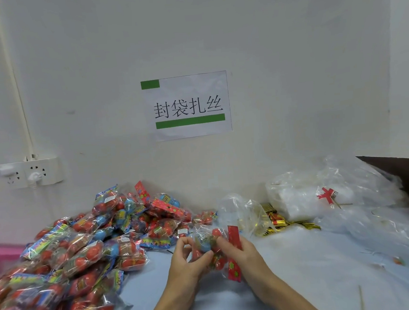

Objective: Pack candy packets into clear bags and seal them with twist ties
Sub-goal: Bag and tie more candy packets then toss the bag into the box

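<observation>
At far left on the surface sat the heap of candy packets; at centre the left hand and right hand both pinched a filled clear bag, red strip packet upright. Filling looked done; next, probably a gold twist tie, piled right.
</observation>
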Available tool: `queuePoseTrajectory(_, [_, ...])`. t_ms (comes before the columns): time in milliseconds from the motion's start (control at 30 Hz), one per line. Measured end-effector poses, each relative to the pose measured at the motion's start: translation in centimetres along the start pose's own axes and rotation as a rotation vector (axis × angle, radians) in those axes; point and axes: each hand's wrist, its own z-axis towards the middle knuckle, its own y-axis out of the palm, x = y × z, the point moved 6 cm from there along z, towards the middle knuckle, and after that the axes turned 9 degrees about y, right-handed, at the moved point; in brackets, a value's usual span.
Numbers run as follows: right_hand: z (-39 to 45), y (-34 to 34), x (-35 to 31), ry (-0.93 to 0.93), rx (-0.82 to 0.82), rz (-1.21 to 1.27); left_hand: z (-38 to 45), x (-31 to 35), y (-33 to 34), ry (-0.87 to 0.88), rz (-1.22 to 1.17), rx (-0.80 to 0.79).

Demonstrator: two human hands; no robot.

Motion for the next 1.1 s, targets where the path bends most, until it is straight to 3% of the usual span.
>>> queuePoseTrajectory(167, [0.2,-1.1,-0.2,-0.089,0.223,-0.226,-0.2,0.3,0.6,-0.006,-0.02,-0.047])
queuePoseTrajectory(333, [-0.3,-1.1,-1.0,-0.135,0.172,-0.184,-0.3,-0.2,0.7,-0.1,0.055,-0.031])
queuePoseTrajectory(500, [-0.2,-1.4,-0.7,-0.077,0.167,-0.19,-0.4,0.7,0.6,-0.005,0.151,0.005])
queuePoseTrajectory(633, [0.4,-1.5,-0.2,0.107,0.063,0.075,-0.1,0.9,-0.5,-0.042,0.166,0.155])
queuePoseTrajectory(767, [0.7,-3.9,-0.5,0.116,0.181,0.481,0.0,1.4,-3.8,-0.072,0.536,0.423])
queuePoseTrajectory(867, [0.3,-4.8,-0.8,0.081,0.233,0.606,-0.2,2.0,-4.3,-0.051,0.763,0.493])
queuePoseTrajectory(967, [0.1,-5.6,-1.1,0.023,0.384,0.442,-1.1,4.2,-3.4,0.077,1.076,0.549])
queuePoseTrajectory(1033, [-0.4,-5.9,-1.6,-0.054,0.488,0.284,-1.5,6.0,-1.9,0.349,1.222,0.53])
queuePoseTrajectory(1100, [-0.7,-5.7,-2.1,-0.131,0.532,0.194,-1.6,6.3,0.7,0.518,1.115,0.292])
